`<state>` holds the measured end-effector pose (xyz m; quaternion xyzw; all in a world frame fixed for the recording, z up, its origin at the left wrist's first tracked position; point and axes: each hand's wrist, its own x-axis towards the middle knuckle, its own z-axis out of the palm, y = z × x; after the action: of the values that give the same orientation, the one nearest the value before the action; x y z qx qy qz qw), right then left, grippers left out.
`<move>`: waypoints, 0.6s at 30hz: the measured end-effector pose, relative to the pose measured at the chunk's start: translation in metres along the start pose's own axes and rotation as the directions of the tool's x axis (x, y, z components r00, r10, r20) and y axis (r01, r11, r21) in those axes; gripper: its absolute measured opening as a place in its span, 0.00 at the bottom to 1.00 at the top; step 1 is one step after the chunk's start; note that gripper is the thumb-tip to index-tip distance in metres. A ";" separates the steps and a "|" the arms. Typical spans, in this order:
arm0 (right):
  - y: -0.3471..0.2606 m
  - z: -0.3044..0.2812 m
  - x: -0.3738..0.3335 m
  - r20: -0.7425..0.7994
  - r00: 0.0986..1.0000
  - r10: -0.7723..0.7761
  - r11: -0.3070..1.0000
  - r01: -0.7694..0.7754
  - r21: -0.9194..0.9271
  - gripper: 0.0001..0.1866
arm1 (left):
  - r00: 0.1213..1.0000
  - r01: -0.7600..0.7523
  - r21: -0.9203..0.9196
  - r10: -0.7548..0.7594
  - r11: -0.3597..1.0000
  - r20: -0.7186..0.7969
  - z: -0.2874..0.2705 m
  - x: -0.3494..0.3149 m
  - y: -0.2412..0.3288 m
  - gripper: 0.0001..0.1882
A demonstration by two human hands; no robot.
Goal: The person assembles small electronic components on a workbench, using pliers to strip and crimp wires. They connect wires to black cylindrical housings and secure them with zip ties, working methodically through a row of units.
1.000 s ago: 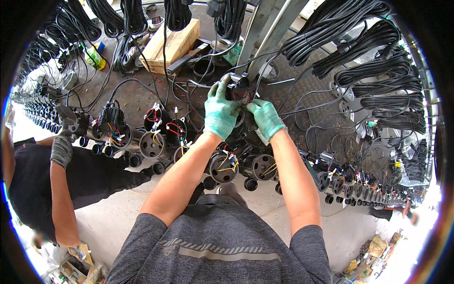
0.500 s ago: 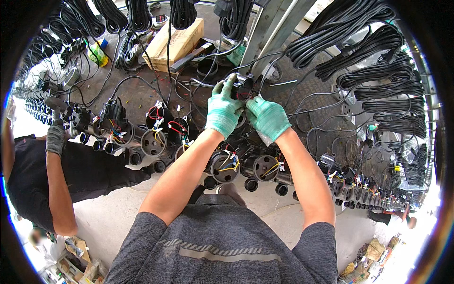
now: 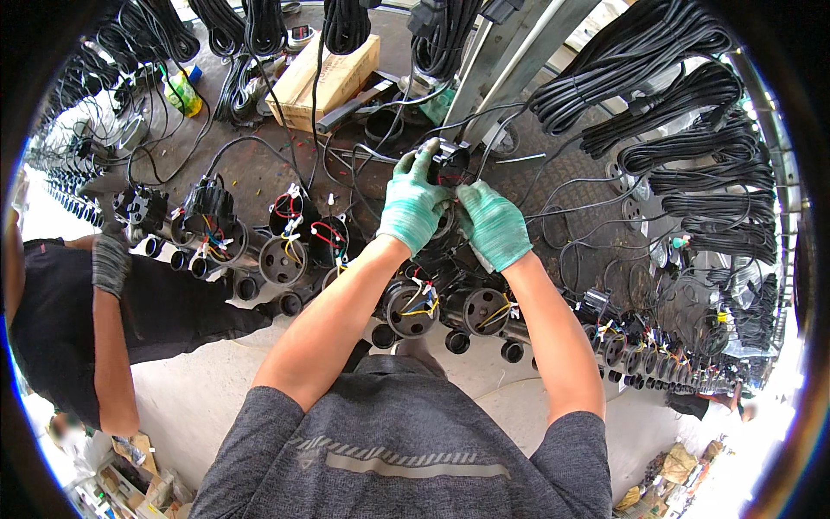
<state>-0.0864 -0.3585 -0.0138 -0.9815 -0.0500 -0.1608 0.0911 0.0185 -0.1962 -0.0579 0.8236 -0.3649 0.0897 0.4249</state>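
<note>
At the middle of the bench, both my hands wear green-coated gloves. My left hand (image 3: pixel 413 204) grips a dark cylindrical motor unit (image 3: pixel 453 161), its fingers along the unit's left side. Close beside it, my right hand (image 3: pixel 493 223) is closed in a pinch at the unit's near right side; whatever lies between those fingertips is too small and covered to name. Thin reddish wires show inside the unit's open end, just beyond the fingertips. Below my wrists, two round black housings (image 3: pixel 411 309) with holed end plates and coloured wires stand at the bench's near edge.
More wired housings (image 3: pixel 282 259) line the near edge. Coiled black cables (image 3: pixel 635 73) hang above the bench, beside a metal post (image 3: pixel 510 69). A cardboard box (image 3: pixel 324 80) and a yellow-green bottle (image 3: pixel 182 93) lie farther back. At left, a co-worker's gloved hand (image 3: pixel 111 264) is near more units.
My hands stay at the same motor unit, with my right fingertips shifted slightly toward the left hand. The co-worker's gloved hand has moved a little to the right and down.
</note>
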 end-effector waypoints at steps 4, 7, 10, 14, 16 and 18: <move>0.005 0.002 0.002 0.087 0.996 -0.022 1.000 0.021 0.011 0.14 | 0.998 -0.057 0.070 0.057 0.996 0.003 -0.002 0.002 0.002 0.51; -0.012 0.000 0.012 0.234 0.921 0.313 0.889 -0.370 0.269 0.12 | 0.999 -0.045 0.049 0.044 0.998 0.010 -0.001 0.002 0.003 0.46; -0.024 0.012 0.013 0.547 0.566 0.617 0.108 -0.749 0.653 0.14 | 0.999 -0.047 0.005 0.047 0.999 -0.004 0.008 -0.001 -0.011 0.35; 0.002 0.003 0.000 0.370 0.766 0.526 0.743 -0.626 0.239 0.15 | 0.999 -0.011 -0.051 0.013 0.999 0.048 0.002 0.003 -0.003 0.25; 0.006 0.001 -0.005 0.150 0.930 0.335 0.917 -0.358 0.175 0.11 | 0.997 -0.041 0.018 0.040 0.999 0.062 -0.003 0.002 -0.001 0.25; 0.011 -0.001 -0.002 -0.001 0.999 -0.035 0.997 0.035 0.062 0.12 | 0.999 -0.008 -0.028 0.009 1.000 0.052 0.000 0.004 -0.003 0.18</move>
<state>-0.0877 -0.3698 -0.0150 -0.9772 -0.0722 -0.1607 0.1185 0.0235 -0.1966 -0.0581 0.8181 -0.3805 0.0650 0.4263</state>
